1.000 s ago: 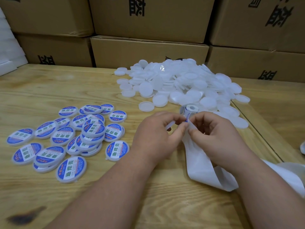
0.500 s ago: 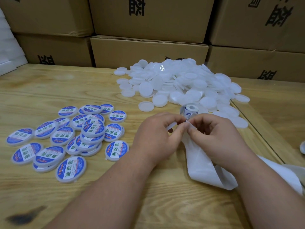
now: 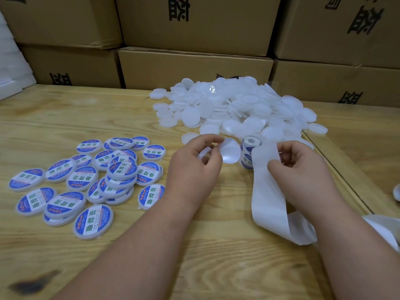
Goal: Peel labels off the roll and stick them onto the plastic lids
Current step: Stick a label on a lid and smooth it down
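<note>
Nearest us, spent backing strip (image 3: 268, 204) trails off the label roll (image 3: 249, 154) toward our lap, out of the work. Our right hand (image 3: 300, 178), just right of the roll, has fingers curled, pinching the strip to keep it taut. Our left hand (image 3: 194, 169), left of the roll, pinches a peeled label (image 3: 230, 151), sticky back up we judge, and seemingly a bare lid (image 3: 204, 153) under the fingers. Further left of the roll lie labelled lids (image 3: 121, 169). Behind it the heap of blank plastic lids (image 3: 233, 109) crowds close; cardboard boxes (image 3: 194, 68) wall the bench (image 3: 65, 118) beyond.
</note>
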A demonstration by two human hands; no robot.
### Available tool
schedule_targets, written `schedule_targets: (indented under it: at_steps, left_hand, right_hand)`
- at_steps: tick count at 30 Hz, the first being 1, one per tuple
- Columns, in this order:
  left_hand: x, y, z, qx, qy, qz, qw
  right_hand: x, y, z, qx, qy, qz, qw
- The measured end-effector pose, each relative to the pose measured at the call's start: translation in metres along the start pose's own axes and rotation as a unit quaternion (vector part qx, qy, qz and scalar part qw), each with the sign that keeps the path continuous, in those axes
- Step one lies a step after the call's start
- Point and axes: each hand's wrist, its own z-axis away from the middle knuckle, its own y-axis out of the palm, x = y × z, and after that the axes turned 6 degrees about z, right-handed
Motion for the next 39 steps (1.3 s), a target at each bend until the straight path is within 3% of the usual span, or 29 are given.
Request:
schedule_targets:
  at_steps: [7, 11, 22, 26, 30, 35, 39]
  left_hand:
    - [-0.005, 0.003, 0.006, 0.051, -0.028, 0.002, 0.998]
    - [-0.006, 0.004, 0.007, 0.065, -0.051, 0.039, 0.996]
    - [-0.005, 0.002, 0.002, 0.085, -0.096, 0.161, 0.979]
    - [-0.006, 0.001, 0.0, 0.135, -0.137, 0.304, 0.933]
    - [-0.009, -0.001, 0.0, 0.122, -0.169, 0.386, 0.899]
    - [-0.014, 0.0, -0.002, 0.108, -0.207, 0.408, 0.882]
    - [-0.013, 0.001, -0.003, 0.111, -0.228, 0.437, 0.863]
  right_hand:
    - [0.012, 0.005, 0.011, -0.047, -0.183, 0.067, 0.98]
    - [0.015, 0.006, 0.014, -0.032, -0.223, 0.098, 0.969]
    - [0.023, 0.003, 0.018, -0.024, -0.235, 0.059, 0.97]
    - [0.027, 0.004, 0.022, -0.049, -0.228, 0.013, 0.972]
    - [0.031, 0.0, 0.021, -0.083, -0.202, -0.095, 0.971]
    - [0.038, -0.005, 0.022, -0.008, -0.16, -0.255, 0.954]
    - [0.035, -0.005, 0.019, 0.104, -0.063, -0.251, 0.96]
